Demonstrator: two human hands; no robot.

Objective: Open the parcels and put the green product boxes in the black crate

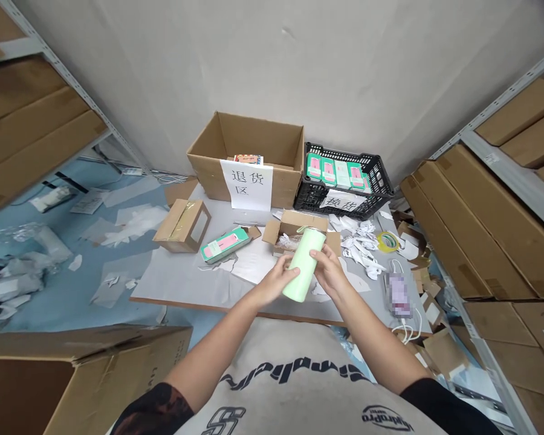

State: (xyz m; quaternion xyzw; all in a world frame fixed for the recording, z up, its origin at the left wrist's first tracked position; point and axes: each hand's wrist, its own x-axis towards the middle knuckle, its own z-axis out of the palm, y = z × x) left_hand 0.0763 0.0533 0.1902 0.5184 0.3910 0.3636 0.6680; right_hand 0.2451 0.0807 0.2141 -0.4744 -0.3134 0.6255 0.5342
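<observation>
The left fingers (284, 264) and right fingers (320, 257) were clasped on a pale green cylinder (303, 266), held tilted between them, with an opened carton (294, 221) just beyond the fingers. Handling the cylinder was the step in hand; the next move called for easing that grip above the desk (163, 284).

Pale green cylinder (304, 264), slightly tilted

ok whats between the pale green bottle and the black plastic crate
In the head view, a small open cardboard box holding crumpled white packing lies between the pale green bottle and the black plastic crate.
</observation>
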